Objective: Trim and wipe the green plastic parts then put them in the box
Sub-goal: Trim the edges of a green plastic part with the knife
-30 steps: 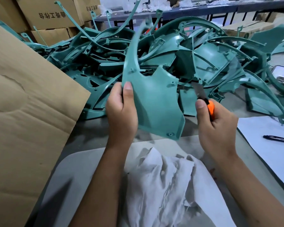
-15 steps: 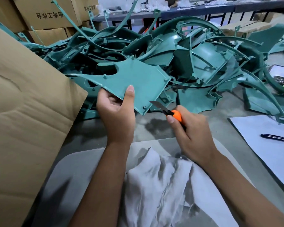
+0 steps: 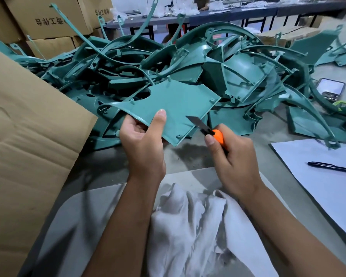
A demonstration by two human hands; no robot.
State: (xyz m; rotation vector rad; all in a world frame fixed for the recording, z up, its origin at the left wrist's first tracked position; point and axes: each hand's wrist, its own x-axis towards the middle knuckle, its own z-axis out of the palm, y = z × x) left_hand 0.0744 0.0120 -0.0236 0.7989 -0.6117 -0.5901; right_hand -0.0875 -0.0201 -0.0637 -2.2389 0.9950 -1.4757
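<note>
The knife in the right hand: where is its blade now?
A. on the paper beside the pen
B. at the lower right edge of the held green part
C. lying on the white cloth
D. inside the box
B: the right hand holds the knife with its blade at the lower right edge of the green part, which the left hand grips.

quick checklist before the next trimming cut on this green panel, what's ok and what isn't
1. Left hand grips the green panel firmly, thumb on top: ok.
2. Right hand holds the orange knife, blade out: ok.
3. Blade on the panel's right edge: cannot tell; its tip overlaps the edge, but contact is not clear.
4. Left thumb out of the blade's path: not ok, the tip points toward it.
5. White cloth ready for wiping, lying below the hands: ok.
6. Cardboard box at the left, within reach: ok.
</note>
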